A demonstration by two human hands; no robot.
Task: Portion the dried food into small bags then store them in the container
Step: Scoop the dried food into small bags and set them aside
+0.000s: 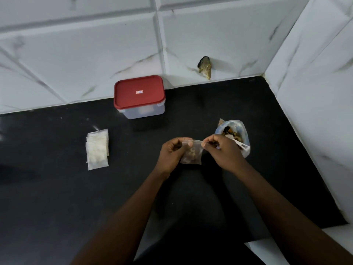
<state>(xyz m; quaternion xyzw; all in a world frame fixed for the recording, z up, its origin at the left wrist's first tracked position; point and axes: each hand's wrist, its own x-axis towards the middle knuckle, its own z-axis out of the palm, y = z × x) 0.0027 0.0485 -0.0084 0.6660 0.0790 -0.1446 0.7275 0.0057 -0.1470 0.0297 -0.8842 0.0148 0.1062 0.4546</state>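
A small clear bag (192, 154) with brown dried food inside hangs over the black counter (57, 197). My left hand (172, 155) pinches its top left edge and my right hand (222, 151) pinches its top right edge. Behind my right hand stands an open plastic bag of dried food (236, 131), partly hidden by that hand. A clear container with a red lid (139, 95) sits shut at the back by the wall. A stack of empty small bags (97, 149) lies flat to the left.
White marble-look tiled walls (315, 92) close the counter at the back and the right. A dark damaged spot (205, 66) marks the back wall near the corner. The counter's front right edge drops off at a white ledge (340, 238).
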